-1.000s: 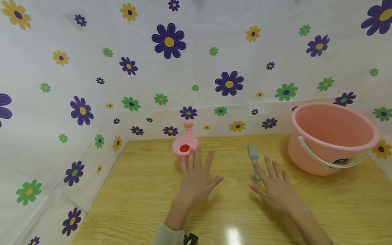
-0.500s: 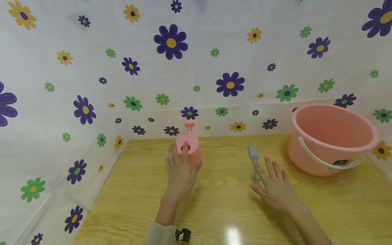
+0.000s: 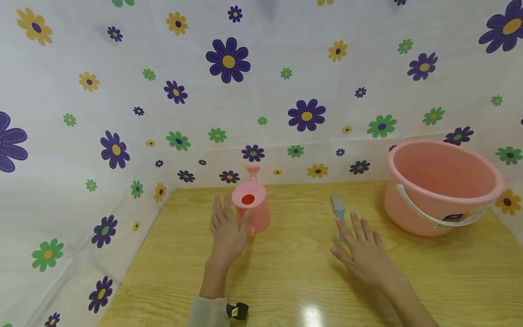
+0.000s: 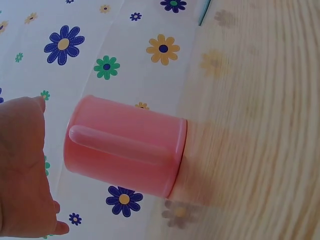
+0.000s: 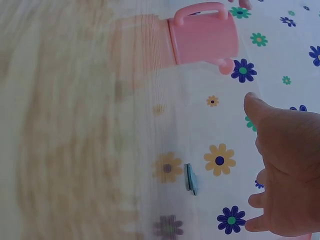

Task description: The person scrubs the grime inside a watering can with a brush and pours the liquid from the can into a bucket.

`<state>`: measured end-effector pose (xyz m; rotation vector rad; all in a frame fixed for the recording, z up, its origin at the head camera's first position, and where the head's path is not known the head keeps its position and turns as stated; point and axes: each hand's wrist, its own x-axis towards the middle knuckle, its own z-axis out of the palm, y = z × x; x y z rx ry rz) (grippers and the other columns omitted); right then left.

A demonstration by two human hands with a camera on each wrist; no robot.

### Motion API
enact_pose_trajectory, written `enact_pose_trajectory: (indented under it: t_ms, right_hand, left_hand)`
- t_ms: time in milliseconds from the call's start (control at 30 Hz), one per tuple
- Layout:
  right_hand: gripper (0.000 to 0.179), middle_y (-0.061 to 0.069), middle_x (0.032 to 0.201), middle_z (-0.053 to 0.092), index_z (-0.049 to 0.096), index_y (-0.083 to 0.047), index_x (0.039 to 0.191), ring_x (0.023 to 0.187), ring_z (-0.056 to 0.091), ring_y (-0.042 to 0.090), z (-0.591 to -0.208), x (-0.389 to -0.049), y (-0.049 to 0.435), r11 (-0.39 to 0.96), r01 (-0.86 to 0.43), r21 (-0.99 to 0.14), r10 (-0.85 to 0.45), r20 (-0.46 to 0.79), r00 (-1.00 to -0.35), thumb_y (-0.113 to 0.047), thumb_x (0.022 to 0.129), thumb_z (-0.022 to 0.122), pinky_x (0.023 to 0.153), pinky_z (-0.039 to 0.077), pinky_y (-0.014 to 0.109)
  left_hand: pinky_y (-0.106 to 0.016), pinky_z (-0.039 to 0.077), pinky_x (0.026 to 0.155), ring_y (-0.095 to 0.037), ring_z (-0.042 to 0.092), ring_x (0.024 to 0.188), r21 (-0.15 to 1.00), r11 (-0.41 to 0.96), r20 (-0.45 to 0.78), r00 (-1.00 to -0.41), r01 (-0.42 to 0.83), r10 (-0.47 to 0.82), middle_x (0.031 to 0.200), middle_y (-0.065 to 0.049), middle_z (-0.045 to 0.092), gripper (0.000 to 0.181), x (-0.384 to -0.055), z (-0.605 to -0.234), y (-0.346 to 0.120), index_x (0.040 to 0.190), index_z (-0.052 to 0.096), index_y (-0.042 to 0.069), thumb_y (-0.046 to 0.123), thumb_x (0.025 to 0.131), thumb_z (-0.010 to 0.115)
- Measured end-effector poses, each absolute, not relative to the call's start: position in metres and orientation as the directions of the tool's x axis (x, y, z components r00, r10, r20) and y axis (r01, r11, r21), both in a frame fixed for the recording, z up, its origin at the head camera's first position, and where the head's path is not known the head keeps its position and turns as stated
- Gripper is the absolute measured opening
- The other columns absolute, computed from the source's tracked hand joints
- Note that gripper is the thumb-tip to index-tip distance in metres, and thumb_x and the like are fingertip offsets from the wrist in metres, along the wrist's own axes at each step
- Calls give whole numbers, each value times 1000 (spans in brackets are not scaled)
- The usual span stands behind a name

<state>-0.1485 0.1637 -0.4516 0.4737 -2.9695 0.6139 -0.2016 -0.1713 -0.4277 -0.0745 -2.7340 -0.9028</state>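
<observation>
A small pink watering can (image 3: 261, 211) with a red opening in its top stands upright on the wooden table, spout toward the back. Beside it on the left is my left hand (image 3: 229, 234), fingers extended, its thumb overlapping the can's front in the head view. In the left wrist view the can's handle (image 4: 117, 145) faces the camera, and a gap shows between hand and can. My right hand (image 3: 365, 254) hovers with fingers spread and holds nothing. Just beyond its fingers lies a blue-grey brush (image 3: 338, 206), its handle partly hidden by the index finger.
A large pink bucket (image 3: 443, 217) with a white handle stands at the right of the table (image 3: 294, 277). A white flower-printed sheet (image 3: 261, 91) hangs behind and along the left side. A dark strap (image 3: 238, 311) shows at the left sleeve.
My left hand has moved from over the watering can's front right to its left side, uncovering the can. The right hand has barely moved; the head view shifts slightly.
</observation>
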Motion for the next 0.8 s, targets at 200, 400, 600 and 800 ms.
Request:
enact_pose_trajectory:
  t_ms: [200, 400, 600, 800]
  right_hand:
    - [73, 27, 162, 5, 24, -12, 158, 144, 12, 54, -453, -146, 163, 869, -320, -377, -292, 129, -948, -53, 102, 46, 106, 17, 75]
    - [72, 26, 162, 4, 23, -13, 158, 144, 11, 54, -454, -144, 162, 869, -316, -382, -291, 123, -949, -53, 102, 46, 106, 15, 75]
    - [72, 27, 162, 5, 25, -12, 158, 145, 10, 54, -454, -145, 162, 870, -311, -382, -285, 124, -951, -53, 102, 44, 107, 15, 75]
    - [70, 29, 161, 8, 26, -10, 157, 144, 12, 55, -455, -146, 164, 871, -317, -375, -287, 134, -948, -51, 103, 45, 106, 17, 75]
  left_hand:
    - [-68, 4, 114, -47, -3, 147, 576, 813, 212, -976, 86, -47, 162, -24, -11, 83, -201, -434, -172, 158, -2, 5, 53, 103, 39]
    - [-71, 8, 111, -52, 4, 145, 588, 805, 208, -976, 78, -57, 160, -30, -2, 80, -201, -439, -169, 156, 5, 0, 50, 104, 37]
    - [-69, 16, 109, -50, 17, 139, 659, 752, 155, -982, 20, -110, 152, -33, 16, 76, -204, -441, -169, 152, 19, -3, 53, 104, 36]
    - [-57, 33, 95, -41, 33, 118, 712, 702, 100, -986, -25, -136, 127, -27, 37, 68, -203, -441, -169, 136, 42, -5, 54, 103, 38]
